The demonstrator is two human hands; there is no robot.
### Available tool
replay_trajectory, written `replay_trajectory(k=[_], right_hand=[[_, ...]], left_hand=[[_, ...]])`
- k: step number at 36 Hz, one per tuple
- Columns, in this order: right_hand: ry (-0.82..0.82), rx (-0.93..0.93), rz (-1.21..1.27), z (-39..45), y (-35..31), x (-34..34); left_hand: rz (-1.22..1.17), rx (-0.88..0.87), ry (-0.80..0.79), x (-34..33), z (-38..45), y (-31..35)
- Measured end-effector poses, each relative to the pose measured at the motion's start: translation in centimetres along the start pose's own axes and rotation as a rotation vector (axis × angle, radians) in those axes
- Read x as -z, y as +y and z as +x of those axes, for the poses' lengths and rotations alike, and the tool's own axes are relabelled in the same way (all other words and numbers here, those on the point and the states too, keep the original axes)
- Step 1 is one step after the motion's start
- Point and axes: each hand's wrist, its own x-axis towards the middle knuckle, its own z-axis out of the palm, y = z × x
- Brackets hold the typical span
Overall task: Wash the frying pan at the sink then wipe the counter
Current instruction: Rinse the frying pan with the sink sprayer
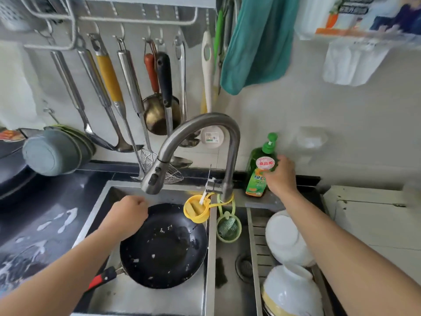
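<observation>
Far left, the dark counter (45, 201) carries white foamy smears, work for the wiping stage, which has not begun. Next, in the left basin of the sink (145, 299), lies the frying pan (164, 245), black, flecked with pale food scraps, its red-and-black handle (102, 279) pointing to the lower left. The left hand (125, 215) rests at the pan's far rim, fingers curled; whether they pinch the rim or merely lie against it cannot be told. Above the pan curves the faucet (196, 142), with no water seen running. Right of it, on the ledge behind the basins, stands the green detergent bottle (259, 172); the right hand (280, 176) wraps its fingers about the body. The step in hand appears to be fetching soap. Done well, it calls for a firm grasp low on the bottle, a modest squirt into the pan's centre, and the left hand steadying the pan. Far right, white bowls (287, 238) fill the drying rack.
</observation>
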Motion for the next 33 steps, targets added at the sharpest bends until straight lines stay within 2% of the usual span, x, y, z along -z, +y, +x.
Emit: replay_trajectory(k=[4, 10, 14, 24, 27, 31, 32, 33], right_hand=[[0.05, 0.021, 0.026, 2.7, -2.3, 1.4], [0.018, 0.048, -0.041, 3.2, -1.8, -0.9], [0.04, 0.047, -0.034, 2.8, -1.3, -1.1], [-0.042, 0.088, -0.064, 4.3, -1.2, -0.6], [0.036, 0.073, -0.047, 3.2, -1.3, -1.1], [0.389, 0.047, 0.076, -2.3, -0.8, -3.2], [0.416, 0.078, 0.099, -4.3, -0.9, -4.2], [0.375, 0.136, 0.104, -6.2, -1.0, -5.2]], left_hand=[[-0.053, 0.101, -0.034, -1.0, -1.4, 0.8], [-0.091, 0.192, -0.045, -1.1, -2.5, 0.8], [-0.12, 0.206, -0.041, -1.2, -2.6, 1.4], [-0.051, 0.169, -0.037, -2.4, -2.3, 2.9], [-0.059, 0.145, -0.007, -2.6, -2.2, 2.9], [-0.09, 0.161, -0.032, -3.0, -1.9, 2.6], [-0.087, 0.171, -0.029, -3.2, -2.1, 2.0], [-0.081, 0.184, -0.037, -3.3, -2.2, 1.5]])
